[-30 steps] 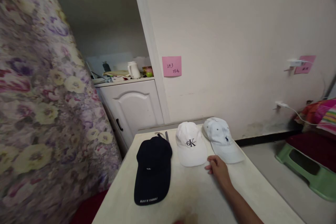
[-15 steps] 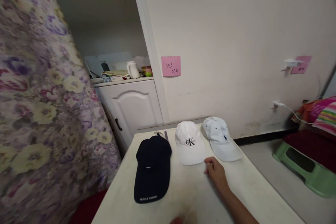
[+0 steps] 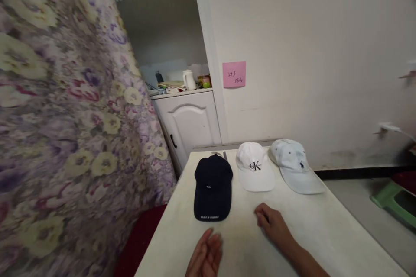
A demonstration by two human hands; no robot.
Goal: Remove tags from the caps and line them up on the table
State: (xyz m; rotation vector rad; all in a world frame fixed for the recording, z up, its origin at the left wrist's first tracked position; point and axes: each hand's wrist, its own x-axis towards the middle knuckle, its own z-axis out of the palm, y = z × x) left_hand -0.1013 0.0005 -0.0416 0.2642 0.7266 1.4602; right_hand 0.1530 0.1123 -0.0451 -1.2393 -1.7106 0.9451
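Three baseball caps lie in a row on the pale table, brims toward me. At the left is a navy cap with small white lettering on its brim edge. A white cap with dark "CK" letters sits in the middle. The light blue cap at the right bears a small dark emblem and has its brim angled rightward. My left hand is open just below the navy brim, apart from it and holding nothing. Below the white cap, not touching it, my right hand has its fingers curled, nothing visible in them.
A floral curtain hangs at the left beside a white cabinet. Thin grey strips lie behind the navy cap. A pink note is on the wall. Right of the table stands a green stool; a dark red seat is at left.
My right hand has drawn away from the white cap's brim. My left hand has come further into view. The navy cap sits straighter and farther back. The view has turned left.
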